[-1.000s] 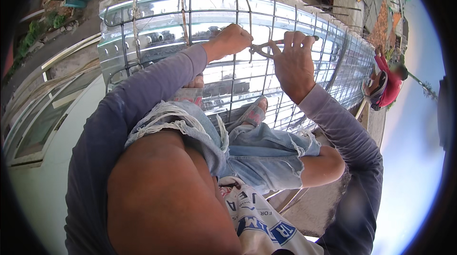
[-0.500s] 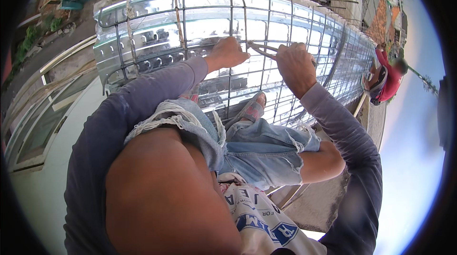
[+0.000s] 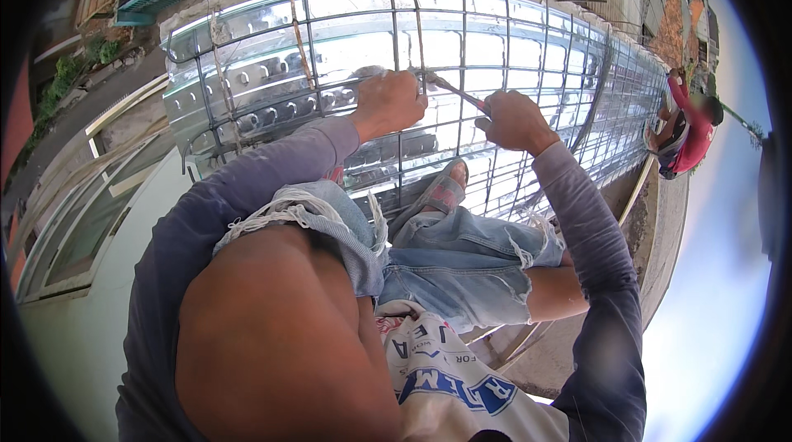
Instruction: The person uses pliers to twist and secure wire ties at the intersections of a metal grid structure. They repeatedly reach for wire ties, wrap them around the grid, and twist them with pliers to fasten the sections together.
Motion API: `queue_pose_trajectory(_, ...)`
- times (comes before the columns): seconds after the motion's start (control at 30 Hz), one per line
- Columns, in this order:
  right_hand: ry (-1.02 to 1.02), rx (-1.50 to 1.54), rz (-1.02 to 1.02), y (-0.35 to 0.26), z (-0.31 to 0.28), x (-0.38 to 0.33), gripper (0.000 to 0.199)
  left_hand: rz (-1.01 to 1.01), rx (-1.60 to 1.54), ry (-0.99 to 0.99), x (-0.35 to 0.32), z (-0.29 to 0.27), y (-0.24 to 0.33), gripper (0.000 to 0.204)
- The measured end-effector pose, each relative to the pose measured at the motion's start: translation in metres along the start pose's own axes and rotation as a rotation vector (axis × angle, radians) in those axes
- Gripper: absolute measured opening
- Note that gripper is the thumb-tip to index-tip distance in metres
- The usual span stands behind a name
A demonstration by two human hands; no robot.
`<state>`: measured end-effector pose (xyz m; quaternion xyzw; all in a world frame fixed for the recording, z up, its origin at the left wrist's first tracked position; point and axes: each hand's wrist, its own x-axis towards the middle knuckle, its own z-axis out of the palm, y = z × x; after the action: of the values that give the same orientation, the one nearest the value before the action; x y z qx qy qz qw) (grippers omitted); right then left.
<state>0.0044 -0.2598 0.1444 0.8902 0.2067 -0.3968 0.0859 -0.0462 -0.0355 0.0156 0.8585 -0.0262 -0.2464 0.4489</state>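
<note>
Just behind the fingers [image 3: 497, 110], grey-purple sleeves [image 3: 594, 232] are reaching the wrists, creasing along the forearms and darkening toward the elbows. Farther back from the fingers, pale blue jeans [image 3: 450, 269] are gaping at the knees, white threads [image 3: 285, 204] fraying from torn edges. Nearer the fingers, a grey sandal [image 3: 436, 195] is showing a reddish panel; farthest behind them, a white shirt [image 3: 445, 369] is bearing blue print.

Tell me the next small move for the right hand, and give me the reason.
Probably a small twist of the pincers, with the left hand held steady: the right hand grips them at the far end, their tip sits at the steel bar grid close beside the left hand, and their handles look drawn together. What the tip meets is too small to tell.
</note>
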Motion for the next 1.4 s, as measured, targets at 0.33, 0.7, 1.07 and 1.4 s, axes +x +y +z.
queue_pose_trajectory(0.33, -0.092, 0.577, 0.159, 0.001, 0.075, 0.000, 0.030, -0.030, 0.020, -0.087, -0.005, -0.004, -0.002, 0.040)
queue_pose_trajectory(0.7, 0.273, 0.066, 0.000, -0.014, 0.041, -0.025, 0.043, -0.096, -0.065, -0.135, 0.001, 0.000, 0.001, 0.036)
queue_pose_trajectory(1.07, -0.502, 0.840, 0.311, 0.002, -0.029, -0.002, 0.034, -0.082, -0.091, -0.069, -0.001, 0.006, -0.004, 0.032)
queue_pose_trajectory(1.4, 0.476, -0.384, -0.079, 0.003, -0.002, -0.009, 0.045, -0.074, -0.120, -0.101, 0.002, 0.004, -0.004, 0.035)
